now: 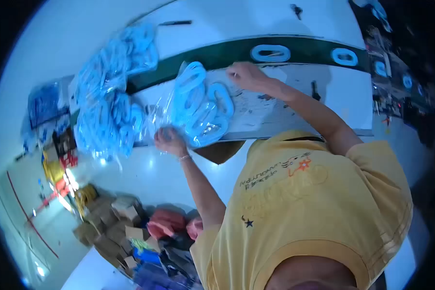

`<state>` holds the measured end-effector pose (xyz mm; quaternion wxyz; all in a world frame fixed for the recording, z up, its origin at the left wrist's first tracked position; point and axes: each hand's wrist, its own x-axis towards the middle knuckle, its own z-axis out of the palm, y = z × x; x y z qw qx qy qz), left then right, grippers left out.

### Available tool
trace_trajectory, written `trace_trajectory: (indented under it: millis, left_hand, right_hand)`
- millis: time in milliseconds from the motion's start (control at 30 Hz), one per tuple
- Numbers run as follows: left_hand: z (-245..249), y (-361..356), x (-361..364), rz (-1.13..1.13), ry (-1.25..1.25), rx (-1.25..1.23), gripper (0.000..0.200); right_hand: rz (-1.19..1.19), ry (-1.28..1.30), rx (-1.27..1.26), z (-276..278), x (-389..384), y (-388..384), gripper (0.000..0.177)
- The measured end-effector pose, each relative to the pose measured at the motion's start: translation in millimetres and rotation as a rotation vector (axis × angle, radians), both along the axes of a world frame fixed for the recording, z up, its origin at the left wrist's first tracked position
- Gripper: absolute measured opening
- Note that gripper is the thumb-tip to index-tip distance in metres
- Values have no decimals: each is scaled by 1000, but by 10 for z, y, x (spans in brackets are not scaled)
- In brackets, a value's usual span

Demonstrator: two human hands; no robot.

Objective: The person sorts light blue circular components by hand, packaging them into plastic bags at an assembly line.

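My left hand (170,143) is closed at the near left edge of a clear plastic bag (160,112), its fingers curled on the film. Several pale blue oval rings (191,99) lie heaped in and about this bag, and one ring (221,99) leans at its right side. To the upper right of the heap, my right hand (246,76) is held above the bench by the green belt, fingers curled together. Whatever is between those fingers, if anything, is too small to make out.
Large filled bags of rings (108,104) crowd the bench's left end. A dark green belt (208,54) runs across, carrying oval rings (270,53) (344,57). A dark tool (315,90) lies right, a black strip (175,22) at the back. Cardboard boxes (106,222) stand on the floor.
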<state>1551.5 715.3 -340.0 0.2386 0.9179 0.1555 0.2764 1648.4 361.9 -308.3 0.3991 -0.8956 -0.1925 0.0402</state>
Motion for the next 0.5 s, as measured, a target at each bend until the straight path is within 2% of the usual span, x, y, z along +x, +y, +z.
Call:
trace_trajectory:
  millis: [33, 100, 133, 267, 300, 433, 500]
  left_hand:
    - [-12, 75, 7, 6, 51, 124, 34]
    - [-53, -34, -22, 185, 7, 305, 37]
    - [-18, -6, -24, 205, 5, 310, 37]
    - [92, 19, 30, 651, -16, 618, 38]
    - [64, 22, 43, 654, -18, 610, 38]
    - [66, 247, -19, 390, -44, 19, 35]
    - [183, 384, -84, 429, 194, -104, 30]
  right_hand:
    - [41, 0, 17, -115, -61, 290, 16]
    - [54, -299, 58, -240, -177, 666, 20]
    - [73, -303, 66, -150, -184, 728, 20]
    - [-57, -162, -26, 252, -128, 722, 25]
    - [-55, -168, -33, 248, -85, 713, 25]
    - [38, 27, -25, 67, 79, 750, 34]
    - [27, -2, -48, -61, 35, 798, 33]
